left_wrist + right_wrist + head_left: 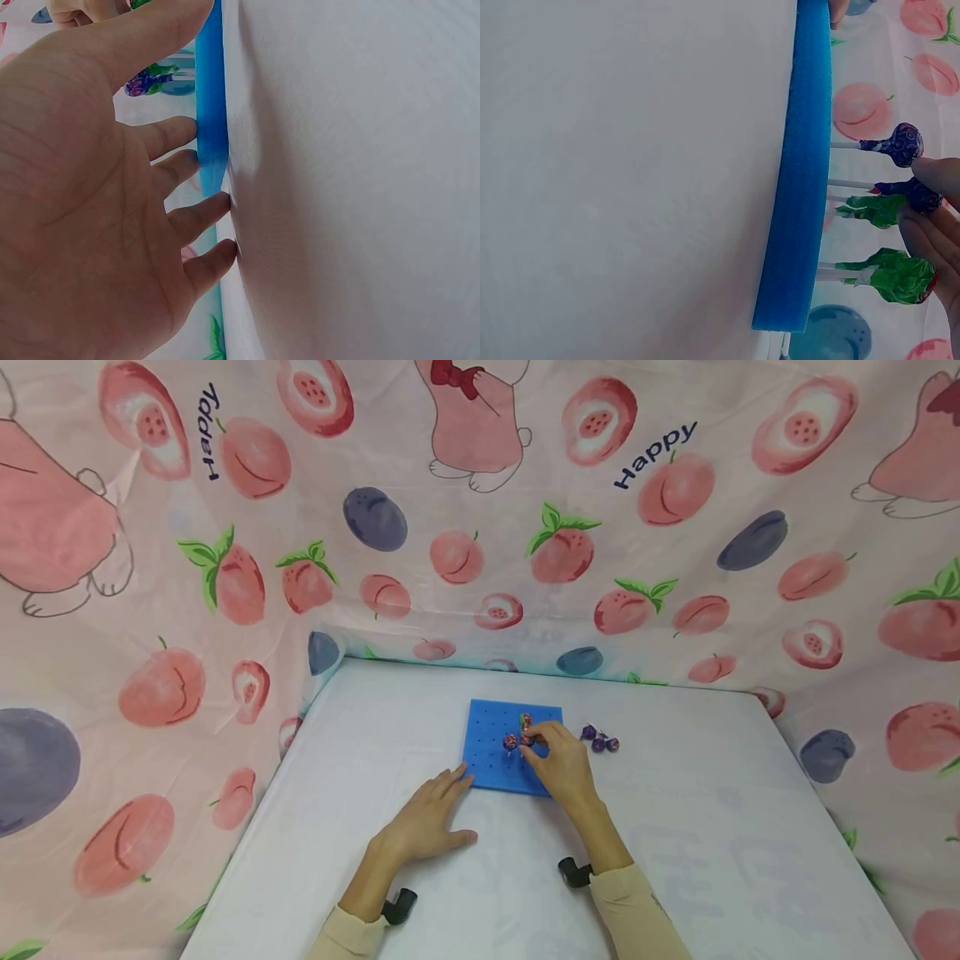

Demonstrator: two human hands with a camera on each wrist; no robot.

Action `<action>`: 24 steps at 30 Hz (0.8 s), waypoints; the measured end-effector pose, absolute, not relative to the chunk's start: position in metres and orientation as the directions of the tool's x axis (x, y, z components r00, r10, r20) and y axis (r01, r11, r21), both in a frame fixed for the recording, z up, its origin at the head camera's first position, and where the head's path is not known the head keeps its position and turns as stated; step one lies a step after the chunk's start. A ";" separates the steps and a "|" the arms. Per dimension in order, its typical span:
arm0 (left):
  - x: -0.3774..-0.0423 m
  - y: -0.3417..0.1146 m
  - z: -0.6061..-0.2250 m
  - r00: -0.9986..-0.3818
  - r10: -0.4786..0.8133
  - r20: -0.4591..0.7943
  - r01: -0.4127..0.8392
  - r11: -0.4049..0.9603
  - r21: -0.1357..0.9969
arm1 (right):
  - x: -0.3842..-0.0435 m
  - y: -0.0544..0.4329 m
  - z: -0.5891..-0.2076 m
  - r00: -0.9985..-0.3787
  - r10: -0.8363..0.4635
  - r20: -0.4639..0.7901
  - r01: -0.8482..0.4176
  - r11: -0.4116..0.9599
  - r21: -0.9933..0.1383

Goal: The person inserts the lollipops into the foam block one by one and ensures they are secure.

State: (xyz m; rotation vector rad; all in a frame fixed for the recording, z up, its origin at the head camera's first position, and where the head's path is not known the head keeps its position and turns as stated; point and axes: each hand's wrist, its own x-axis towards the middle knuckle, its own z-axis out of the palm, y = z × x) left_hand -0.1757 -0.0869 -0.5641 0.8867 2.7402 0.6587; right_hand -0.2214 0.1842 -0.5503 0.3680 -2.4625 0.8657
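Note:
A blue foam board with rows of small holes lies on the table, and several wrapped lollipops stand in it on their sticks. My right hand is over the board, its thumb and fingers pinching the dark purple wrapped head of one lollipop, whose stick reaches the board. Close by stand another purple lollipop and two green-wrapped ones, the nearer green lollipop being the larger in the right wrist view. My left hand has its fingers extended, with fingertips at the board's near left corner.
To the right of the board, several loose purple lollipops lie on the white table. A fruit-printed cloth hangs behind the table and along its sides.

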 end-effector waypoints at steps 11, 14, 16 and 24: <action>-0.176 -0.086 -0.563 -0.810 0.584 -0.055 0.494 0.729 0.474 | -0.221 0.183 -0.550 -0.838 -0.070 0.542 -0.388 0.774 -0.501; -0.175 -0.086 -0.563 -0.809 0.585 -0.056 0.494 0.728 0.474 | -0.221 0.183 -0.550 -0.834 -0.063 0.547 -0.385 0.778 -0.496; -0.175 -0.086 -0.563 -0.808 0.587 -0.052 0.497 0.727 0.474 | -0.221 0.183 -0.550 -0.834 -0.060 0.548 -0.380 0.782 -0.494; -0.176 -0.087 -0.564 -0.807 0.588 -0.045 0.501 0.723 0.475 | -0.221 0.183 -0.550 -0.841 -0.047 0.540 -0.361 0.791 -0.495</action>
